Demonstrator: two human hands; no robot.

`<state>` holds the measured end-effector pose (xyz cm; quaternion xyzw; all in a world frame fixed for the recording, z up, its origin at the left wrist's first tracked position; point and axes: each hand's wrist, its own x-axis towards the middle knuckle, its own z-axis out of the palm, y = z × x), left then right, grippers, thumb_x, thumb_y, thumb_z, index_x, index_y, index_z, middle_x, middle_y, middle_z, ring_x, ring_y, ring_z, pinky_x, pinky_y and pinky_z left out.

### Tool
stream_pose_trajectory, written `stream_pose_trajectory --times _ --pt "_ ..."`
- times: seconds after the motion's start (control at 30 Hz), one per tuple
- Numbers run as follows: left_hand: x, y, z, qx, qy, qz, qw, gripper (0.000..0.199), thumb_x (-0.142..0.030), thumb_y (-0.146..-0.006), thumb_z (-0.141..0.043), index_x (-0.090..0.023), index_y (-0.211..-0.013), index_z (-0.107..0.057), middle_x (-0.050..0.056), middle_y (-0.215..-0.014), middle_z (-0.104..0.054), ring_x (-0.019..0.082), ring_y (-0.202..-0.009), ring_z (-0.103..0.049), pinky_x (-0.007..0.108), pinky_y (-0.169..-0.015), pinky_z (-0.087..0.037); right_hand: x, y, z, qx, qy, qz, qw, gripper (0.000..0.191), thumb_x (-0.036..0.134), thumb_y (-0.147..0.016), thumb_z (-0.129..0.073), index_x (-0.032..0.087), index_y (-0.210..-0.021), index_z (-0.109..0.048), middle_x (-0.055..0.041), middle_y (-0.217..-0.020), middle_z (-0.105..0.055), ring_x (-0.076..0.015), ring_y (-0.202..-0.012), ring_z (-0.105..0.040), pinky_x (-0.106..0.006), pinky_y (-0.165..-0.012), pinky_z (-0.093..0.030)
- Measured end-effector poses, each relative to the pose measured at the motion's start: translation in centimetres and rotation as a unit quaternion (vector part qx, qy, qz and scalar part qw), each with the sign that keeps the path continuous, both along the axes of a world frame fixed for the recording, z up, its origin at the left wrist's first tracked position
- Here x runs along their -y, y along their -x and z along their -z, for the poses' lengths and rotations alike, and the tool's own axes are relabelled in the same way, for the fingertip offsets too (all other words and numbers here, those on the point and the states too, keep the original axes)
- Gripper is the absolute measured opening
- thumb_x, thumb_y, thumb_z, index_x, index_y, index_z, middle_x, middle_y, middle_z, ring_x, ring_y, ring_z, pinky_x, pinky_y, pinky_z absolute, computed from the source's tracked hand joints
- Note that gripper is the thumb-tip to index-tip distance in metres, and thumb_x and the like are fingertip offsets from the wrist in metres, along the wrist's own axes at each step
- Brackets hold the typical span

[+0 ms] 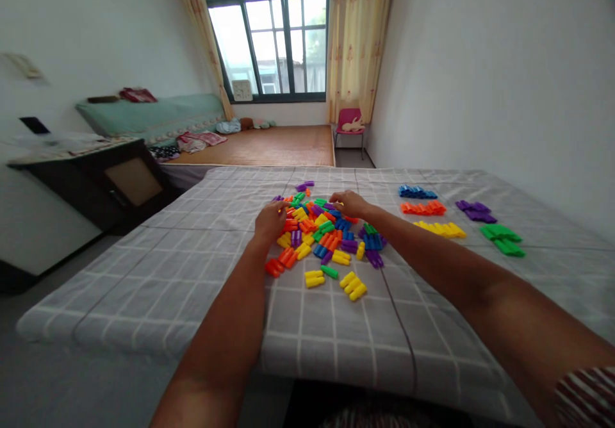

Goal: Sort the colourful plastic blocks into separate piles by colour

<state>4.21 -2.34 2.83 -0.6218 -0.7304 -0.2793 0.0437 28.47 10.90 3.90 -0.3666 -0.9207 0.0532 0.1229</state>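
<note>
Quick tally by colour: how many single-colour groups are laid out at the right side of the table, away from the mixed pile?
Blue group: 1
Orange group: 1
Yellow group: 1
Purple group: 1
Green group: 1
Total: 5

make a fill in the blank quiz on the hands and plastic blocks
Of the left hand and right hand, both at the pile of plastic blocks, the ____ is nearer the orange row.
That row lies between the yellow row and the ____ row.
The separate group farthest right is ____.

right hand; blue; green
</note>
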Motion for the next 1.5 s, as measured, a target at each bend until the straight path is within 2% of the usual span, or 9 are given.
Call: stream_pose_trajectory --times 0.23,0.4,0.63,0.77,0.9,1.27,1.33,1.43,1.5 --pt "-0.1 2.0 0.8 0.086 0.027 -0.077 0.993 0.036 -0.016 -0.084 -0.05 -0.025 -0.111 -0.071 0.005 -0.111 -0.072 0.021 -0.102 -0.066 0.029 -0.088 -0.049 2.2 5.3 -0.3 -0.048 -0.04 -0.084 0.994 0.025 0.023 -0.089 -0.055 0.017 -0.109 -0.068 -0.0082 -0.107 -0.071 -0.0219 -0.101 -0.061 -0.032 -0.092 -0.043" --pt "-0.9 2.7 1.9 0.138 0.031 -0.043 0.989 0.033 -0.021 -0.085 -0.051 -0.022 -0.112 -0.071 0.005 -0.11 -0.073 0.018 -0.097 -0.066 0.025 -0.085 -0.049 4.4 8.0 -0.5 -0.02 -0.036 -0.146 0.988 0.03 0.03 -0.087 -0.06 0.022 -0.115 -0.066 -0.0093 -0.118 -0.066 -0.025 -0.111 -0.057 -0.036 -0.09 -0.043" --pt "-1.1 4.1 2.5 0.232 0.07 0.008 0.97 0.028 -0.014 -0.076 -0.055 -0.015 -0.095 -0.075 0.006 -0.091 -0.075 0.016 -0.079 -0.067 0.023 -0.069 -0.051 3.3 5.9 -1.0 -0.026 0.097 -0.197 0.975 0.024 0.023 -0.075 -0.065 0.015 -0.098 -0.067 -0.0025 -0.082 -0.068 -0.0145 -0.071 -0.058 -0.024 -0.063 -0.042" --pt "-0.8 4.0 2.1 0.289 0.096 0.067 0.95 0.027 -0.023 -0.072 -0.064 -0.012 -0.095 -0.072 0.004 -0.082 -0.072 0.015 -0.071 -0.064 0.022 -0.06 -0.049 3.0 4.4 -1.4 -0.009 0.185 -0.219 0.958 0.022 0.02 -0.073 -0.059 0.017 -0.091 -0.071 -0.0002 -0.076 -0.068 -0.0135 -0.066 -0.058 -0.023 -0.06 -0.041" --pt "-0.3 3.4 1.5 0.318 0.108 0.097 0.937 0.016 -0.02 -0.068 -0.066 -0.011 -0.08 -0.071 0.001 -0.067 -0.066 0.012 -0.06 -0.06 0.021 -0.056 -0.047 3.5 4.4 -0.9 -0.049 0.163 -0.189 0.967 0.02 0.024 -0.077 -0.057 0.015 -0.088 -0.071 -0.002 -0.076 -0.068 -0.0142 -0.068 -0.059 -0.023 -0.061 -0.041" --pt "0.5 4.0 0.8 0.342 0.209 0.16 0.902 0.022 -0.021 -0.062 -0.075 -0.012 -0.082 -0.073 0.003 -0.072 -0.072 0.015 -0.066 -0.065 0.026 -0.066 -0.052 4.5 4.6 -0.3 -0.119 0.128 -0.176 0.969 0.02 0.025 -0.08 -0.055 0.015 -0.089 -0.07 -0.0023 -0.078 -0.069 -0.0134 -0.069 -0.06 -0.023 -0.064 -0.041" --pt "0.5 4.2 1.0 0.309 0.198 0.136 0.92 0.022 -0.021 -0.064 -0.074 -0.012 -0.084 -0.073 0.004 -0.074 -0.072 0.017 -0.07 -0.066 0.028 -0.068 -0.052 4.4 4.6 0.0 -0.128 0.127 -0.175 0.968 0.019 0.025 -0.079 -0.056 0.016 -0.087 -0.07 -0.0012 -0.076 -0.068 -0.013 -0.068 -0.059 -0.023 -0.062 -0.041" --pt "0.4 4.7 1.1 0.204 0.1 0.006 0.974 0.027 -0.029 -0.076 -0.067 -0.014 -0.098 -0.073 0.008 -0.09 -0.074 0.021 -0.085 -0.067 0.03 -0.077 -0.051 4.3 4.6 0.4 -0.147 0.129 -0.172 0.965 0.019 0.025 -0.078 -0.056 0.017 -0.087 -0.071 0.0 -0.073 -0.067 -0.0129 -0.066 -0.058 -0.023 -0.061 -0.041" --pt "0.0 5.0 1.2 0.138 0.039 -0.075 0.987 0.034 -0.032 -0.084 -0.059 -0.016 -0.111 -0.069 0.012 -0.109 -0.071 0.023 -0.101 -0.064 0.032 -0.087 -0.048 4.4 4.4 0.3 -0.157 0.134 -0.171 0.963 0.019 0.027 -0.079 -0.056 0.017 -0.087 -0.07 0.0 -0.073 -0.068 -0.0134 -0.067 -0.059 -0.024 -0.064 -0.043"
